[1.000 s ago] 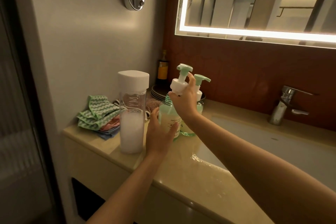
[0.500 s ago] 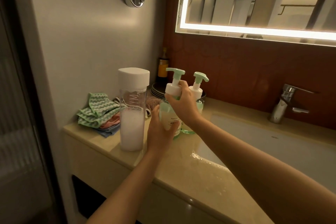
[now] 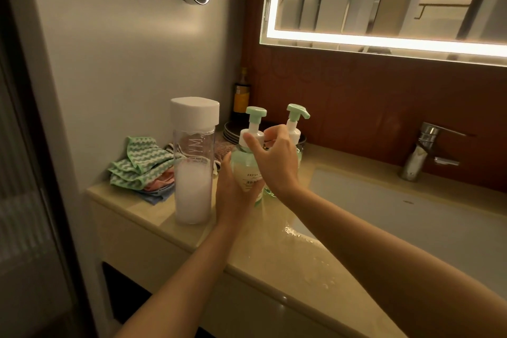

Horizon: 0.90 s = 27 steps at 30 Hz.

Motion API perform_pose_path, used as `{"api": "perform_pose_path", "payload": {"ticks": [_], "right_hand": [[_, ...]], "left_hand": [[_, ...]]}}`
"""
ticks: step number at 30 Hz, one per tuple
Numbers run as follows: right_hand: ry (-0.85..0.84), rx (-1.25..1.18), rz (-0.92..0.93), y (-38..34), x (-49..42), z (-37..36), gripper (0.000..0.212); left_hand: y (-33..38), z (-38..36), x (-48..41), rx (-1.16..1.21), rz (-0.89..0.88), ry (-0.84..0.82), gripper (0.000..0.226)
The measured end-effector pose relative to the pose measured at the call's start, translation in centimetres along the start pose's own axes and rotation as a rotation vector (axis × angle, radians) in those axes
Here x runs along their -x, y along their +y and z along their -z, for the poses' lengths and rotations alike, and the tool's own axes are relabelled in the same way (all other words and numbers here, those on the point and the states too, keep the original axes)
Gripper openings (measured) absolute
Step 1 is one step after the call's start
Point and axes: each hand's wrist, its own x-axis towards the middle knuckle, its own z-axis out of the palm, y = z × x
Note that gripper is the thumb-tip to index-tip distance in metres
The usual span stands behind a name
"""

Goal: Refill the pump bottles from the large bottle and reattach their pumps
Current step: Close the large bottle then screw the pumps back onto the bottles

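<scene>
Right hand [image 3: 277, 162] has its fingers curled round the smooth white collar of the pump [image 3: 251, 136], mint-green head on top. Left hand [image 3: 233, 195] wraps the bottle [image 3: 247, 170] itself: rounded clear plastic, pale green liquid, standing on the glossy beige counter [image 3: 274, 269]. Second bottle [image 3: 294, 129] is right behind it, pump on. Just left of the bottle is the large bottle [image 3: 193, 173], a tall clear cylinder with a white cap, roughly half full of milky stuff. Further left, a heap of zigzag green cloths [image 3: 140, 164].

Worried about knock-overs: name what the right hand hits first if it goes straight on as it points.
The white pump collar of the near pale-green plastic bottle, which the right hand pinches; depth beyond is unclear.
</scene>
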Motion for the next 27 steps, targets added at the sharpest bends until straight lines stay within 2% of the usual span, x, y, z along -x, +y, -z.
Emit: {"api": "perform_pose_path", "payload": {"ticks": [3, 5, 8, 10, 13, 15, 18, 20, 24, 27], "right_hand": [[-0.129, -0.086, -0.063, -0.4, -0.5, -0.2, 0.064], [-0.22, -0.055, -0.044, -0.5, -0.1, -0.5, 0.062], [-0.04, 0.037, 0.035, -0.2, 0.5, 0.2, 0.04], [0.008, 0.047, 0.024, 0.0, 0.3, 0.5, 0.041], [-0.193, -0.048, -0.052, -0.1, -0.2, 0.2, 0.066], [-0.275, -0.052, -0.053, -0.1, -0.1, -0.3, 0.065], [-0.097, 0.007, 0.001, 0.2, 0.4, -0.1, 0.037], [0.024, 0.031, 0.012, 0.5, 0.8, 0.3, 0.033], [0.219, 0.047, 0.009, 1.7, 0.0, 1.7, 0.045], [0.2, 0.108, -0.111, 2.9, -2.0, 2.3, 0.07]], "left_hand": [[0.1, 0.0, -0.2, -0.023, 0.007, -0.003, 0.091], [0.1, 0.1, -0.3, -0.064, -0.006, 0.0, 0.09], [0.2, 0.0, -0.3, -0.028, 0.019, 0.032, 0.088], [0.1, 0.0, -0.4, -0.021, 0.019, 0.043, 0.088], [0.1, -0.2, -0.4, -0.065, 0.014, 0.024, 0.09], [0.0, -0.1, -0.5, -0.094, 0.004, 0.007, 0.089], [-0.1, 0.0, -0.5, -0.01, 0.009, 0.043, 0.088], [0.0, 0.0, -0.4, 0.028, 0.003, 0.075, 0.087], [-0.3, 0.0, -0.3, 0.057, 0.006, 0.084, 0.085], [-0.5, -0.1, -0.3, 0.066, 0.016, 0.087, 0.084]]}}
